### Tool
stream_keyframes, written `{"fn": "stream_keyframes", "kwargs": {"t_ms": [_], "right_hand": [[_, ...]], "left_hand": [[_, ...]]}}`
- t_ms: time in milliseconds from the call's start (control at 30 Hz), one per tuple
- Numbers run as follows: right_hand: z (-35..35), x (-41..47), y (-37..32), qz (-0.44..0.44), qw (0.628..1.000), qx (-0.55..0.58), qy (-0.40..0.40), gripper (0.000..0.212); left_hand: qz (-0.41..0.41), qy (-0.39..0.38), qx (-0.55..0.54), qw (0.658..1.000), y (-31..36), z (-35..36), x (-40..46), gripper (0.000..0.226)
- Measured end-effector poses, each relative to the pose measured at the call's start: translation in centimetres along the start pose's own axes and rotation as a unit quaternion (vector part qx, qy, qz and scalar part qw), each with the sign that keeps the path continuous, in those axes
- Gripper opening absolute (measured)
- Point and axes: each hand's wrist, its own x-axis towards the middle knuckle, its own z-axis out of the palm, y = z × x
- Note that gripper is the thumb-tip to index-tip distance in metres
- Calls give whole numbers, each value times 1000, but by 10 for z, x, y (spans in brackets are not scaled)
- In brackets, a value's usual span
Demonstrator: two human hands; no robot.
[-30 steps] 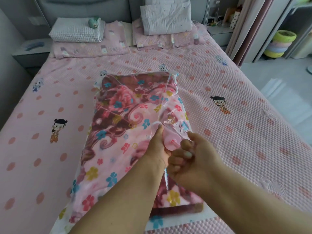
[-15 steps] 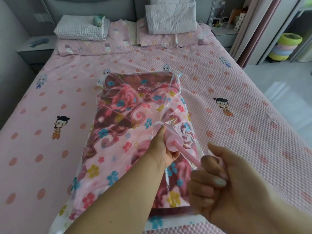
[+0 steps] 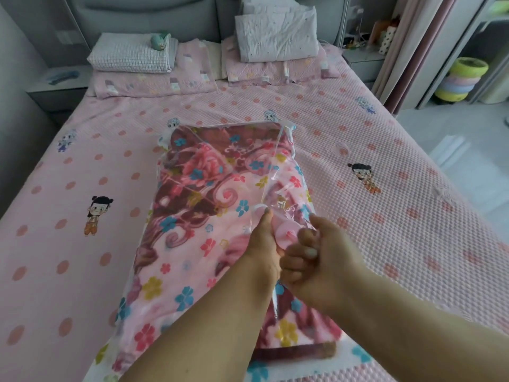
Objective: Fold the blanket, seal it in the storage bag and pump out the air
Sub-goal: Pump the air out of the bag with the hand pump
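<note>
A folded flowered blanket (image 3: 209,194) lies inside a clear storage bag (image 3: 286,133) on the middle of the bed. A pink hand pump (image 3: 285,232) stands on the bag's valve at the right of the bag. My left hand (image 3: 264,244) grips the pump's barrel. My right hand (image 3: 319,260) is curled round the pump's handle, close against the barrel. The handle itself is hidden in my fist.
The pink dotted bedspread (image 3: 385,216) covers the bed. Pillows (image 3: 132,55) and a folded quilt (image 3: 278,34) sit at the headboard. A grey nightstand (image 3: 55,89) stands at the left. Coloured stools (image 3: 462,81) and the floor lie to the right.
Half a second ago my right hand had pulled the handle out toward me, showing the pink rod. It has now pushed the handle back against the barrel. The left hand has stayed put.
</note>
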Motion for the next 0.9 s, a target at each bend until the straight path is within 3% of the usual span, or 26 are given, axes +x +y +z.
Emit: {"fn": "stream_keyframes", "kwargs": {"t_ms": [100, 133, 200, 300, 367, 433, 533, 667, 767, 833, 900], "right_hand": [[-1, 8, -4, -34, 999, -42, 1, 53], [-3, -1, -6, -18, 999, -21, -22, 52], [-11, -20, -9, 24, 997, 65, -47, 51], [-8, -16, -8, 18, 995, 99, -25, 50], [3, -1, -8, 13, 999, 49, 20, 50], [-4, -5, -3, -56, 998, -19, -5, 50], [-13, -35, -5, -1, 997, 46, -69, 49], [-18, -39, 2, 10, 993, 112, -40, 51], [-9, -12, 8, -14, 1000, 15, 15, 52], [-19, -16, 12, -58, 998, -8, -24, 51], [-19, -36, 12, -7, 996, 46, -77, 51]], "left_hand": [[7, -8, 22, 1000, 0, 1, -5, 68], [-7, -22, 20, 1000, 1, 3, -3, 71], [6, 22, -8, 1000, 4, 6, -5, 76], [2, 25, -8, 1000, 7, 13, -13, 73], [-29, 7, -35, 999, 10, 14, -14, 68], [-22, 15, -40, 999, 9, 13, -15, 66], [12, 7, -70, 997, 6, 8, -12, 56], [30, 29, 0, 999, 5, 7, -13, 60], [15, 1, 52, 999, -5, 0, -11, 56], [37, -2, 89, 995, -7, -6, -9, 55], [33, 9, 36, 999, -8, -6, -6, 64]]}}
